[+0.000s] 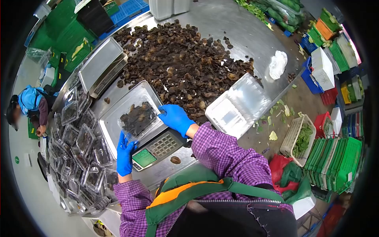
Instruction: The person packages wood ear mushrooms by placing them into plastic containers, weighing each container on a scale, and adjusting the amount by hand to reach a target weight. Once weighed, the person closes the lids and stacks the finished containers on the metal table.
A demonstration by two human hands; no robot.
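A clear plastic tray holds dark brown pieces that look like wood ear mushrooms. It is on the metal pan of a digital scale with a lit green display. My left hand, in a blue glove, grips the tray's near left corner. On the tray's right side my right hand, also blue-gloved, has its fingers closed at the edge. Beyond the scale spreads a large heap of the same mushrooms. One loose piece lies beside the keypad.
Empty clear trays are piled at left, near a second scale. A white container with clear film stands right of the heap. Crumpled white plastic lies on the metal table. Another person is at far left.
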